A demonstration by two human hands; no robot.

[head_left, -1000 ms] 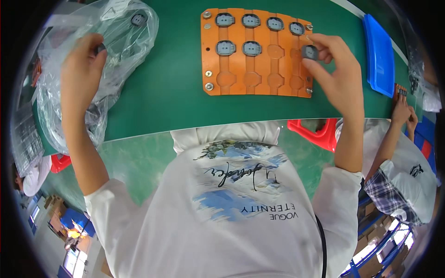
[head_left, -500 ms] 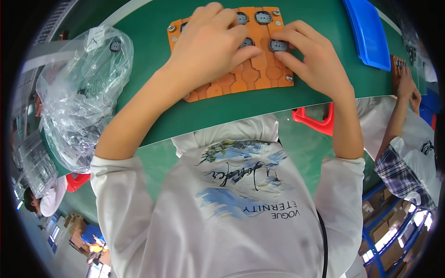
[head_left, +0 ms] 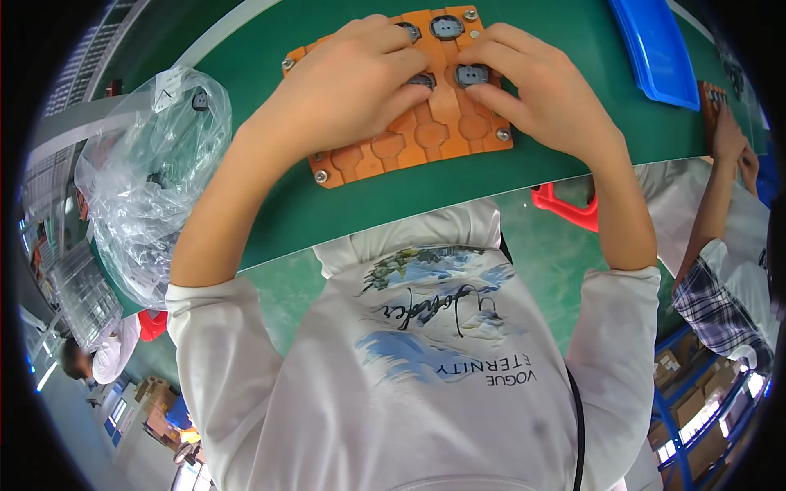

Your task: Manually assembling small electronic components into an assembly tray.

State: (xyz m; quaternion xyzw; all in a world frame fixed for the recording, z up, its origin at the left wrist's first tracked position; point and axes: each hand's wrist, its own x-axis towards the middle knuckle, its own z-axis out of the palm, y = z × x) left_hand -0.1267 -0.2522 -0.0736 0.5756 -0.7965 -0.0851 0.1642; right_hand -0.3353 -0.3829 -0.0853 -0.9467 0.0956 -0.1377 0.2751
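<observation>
An orange tray (head_left: pixel 458 106) with shaped recesses and a metal screw at each visible corner lies on the green table. Dark grey oval parts with small holes, like this one (head_left: pixel 448 28), sit in its far recesses. My right hand (head_left: pixel 544 94) grips another such part (head_left: pixel 472 75) between thumb and fingers, in a recess of the second row. My left hand (head_left: pixel 344 82) covers the tray's left side, its thumb and index finger closed around a neighbouring grey part (head_left: pixel 422 80). Its other fingers hide whatever lies beneath. Several near recesses hold nothing.
A clear plastic bag (head_left: pixel 155 188) with a dark part inside it rests at the left. At the far right stands a blue tray (head_left: pixel 655 53). Further right, another person's hands (head_left: pixel 729 139) work at a similar orange tray. A red stool (head_left: pixel 565 209) shows below the table edge.
The whole view has shifted slightly, so the orange tray appears a little further left. Both my hands keep about the same places on the grey parts.
</observation>
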